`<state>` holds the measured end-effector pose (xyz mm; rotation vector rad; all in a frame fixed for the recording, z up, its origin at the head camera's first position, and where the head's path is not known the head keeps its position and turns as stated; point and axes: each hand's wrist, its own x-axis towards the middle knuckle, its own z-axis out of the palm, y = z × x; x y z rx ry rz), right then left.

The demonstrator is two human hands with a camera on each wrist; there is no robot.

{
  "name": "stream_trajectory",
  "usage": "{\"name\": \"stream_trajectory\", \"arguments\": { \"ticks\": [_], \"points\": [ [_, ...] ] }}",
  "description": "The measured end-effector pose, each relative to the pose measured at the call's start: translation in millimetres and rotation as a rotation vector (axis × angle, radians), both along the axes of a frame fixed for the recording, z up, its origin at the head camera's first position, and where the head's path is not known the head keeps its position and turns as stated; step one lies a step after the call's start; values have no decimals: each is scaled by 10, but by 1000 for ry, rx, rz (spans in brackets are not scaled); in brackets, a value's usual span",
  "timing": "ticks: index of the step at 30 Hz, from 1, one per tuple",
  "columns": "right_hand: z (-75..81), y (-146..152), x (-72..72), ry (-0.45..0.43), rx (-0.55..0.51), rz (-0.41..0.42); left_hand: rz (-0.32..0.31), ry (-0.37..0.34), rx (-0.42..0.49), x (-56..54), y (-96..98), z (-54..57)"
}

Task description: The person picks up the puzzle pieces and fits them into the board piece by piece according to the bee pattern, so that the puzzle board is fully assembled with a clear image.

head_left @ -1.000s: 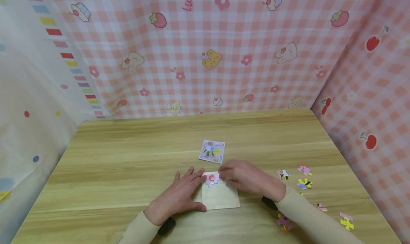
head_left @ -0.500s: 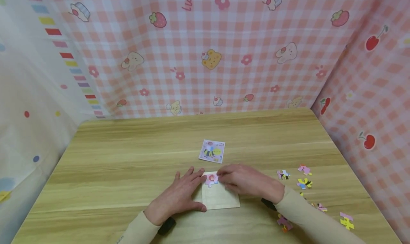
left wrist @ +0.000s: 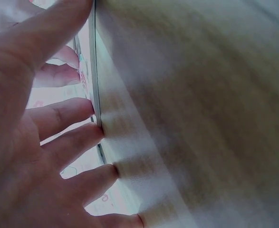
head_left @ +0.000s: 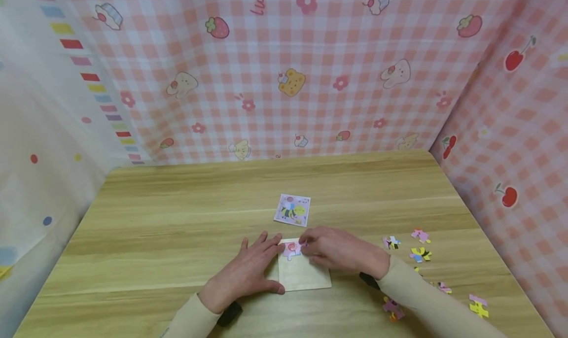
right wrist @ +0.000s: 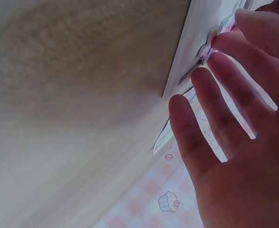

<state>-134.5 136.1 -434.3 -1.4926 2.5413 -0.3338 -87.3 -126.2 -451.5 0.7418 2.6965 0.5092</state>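
A pale wooden puzzle tray point(head_left: 306, 276) lies flat at the front middle of the table. A pink jigsaw piece with a red round picture point(head_left: 290, 249) sits in its upper left corner. With fingers spread, my left hand point(head_left: 244, 271) steadies the tray's left side, thumb at the lower corner and fingertips at the upper one. My right hand point(head_left: 339, 249) covers the tray's upper right part. Its thumb and fingertips pinch a second jigsaw piece point(right wrist: 205, 53) beside the first, low against the tray. Most of that piece is hidden behind the fingers.
Behind the tray lies a square bee picture card point(head_left: 292, 210). Several loose jigsaw pieces are scattered to the right, among them a yellow-and-black piece point(head_left: 420, 254) and a yellow-and-pink piece point(head_left: 479, 306). A pink checked cloth point(head_left: 257, 57) hangs behind the table point(head_left: 177, 205).
My right hand has lowered slightly and shifted left along the tray's top, its fingers now covering the second piece, part of which showed earlier. The left hand keeps its place.
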Motion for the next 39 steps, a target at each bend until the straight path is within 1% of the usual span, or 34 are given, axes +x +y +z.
{"name": "stream_trajectory", "arguments": {
  "ticks": [4, 9, 11, 18, 22, 26, 30, 33, 39],
  "points": [
    [21, -21, -36, -20, 8, 13, -1, 13, 3, 6, -7, 2],
    [37, -30, -66, -92, 3, -7, -8, 25, 8, 16, -10, 9],
    [40, -32, -68, -97, 4, -7, -10, 24, 10, 21, -8, 13],
    [44, -42, -33, 35, 45, 48, -12, 17, -2, 19, -1, 19],
    [51, -43, -6, 37, 44, 36, -15, 12, -5, 17, -9, 24],
    [54, -54, -14, -22, 44, 8, -14, 9, -10, 16, -17, 32],
    [52, -43, -42, -137, 34, -49, -19, 16, -16, 17, -17, 41],
    [42, -6, -56, -198, 10, -77, -20, 16, -16, 21, -13, 48],
    [23, 40, -62, -235, -10, -88, -18, 20, -25, 28, -14, 53]
  ]
}}
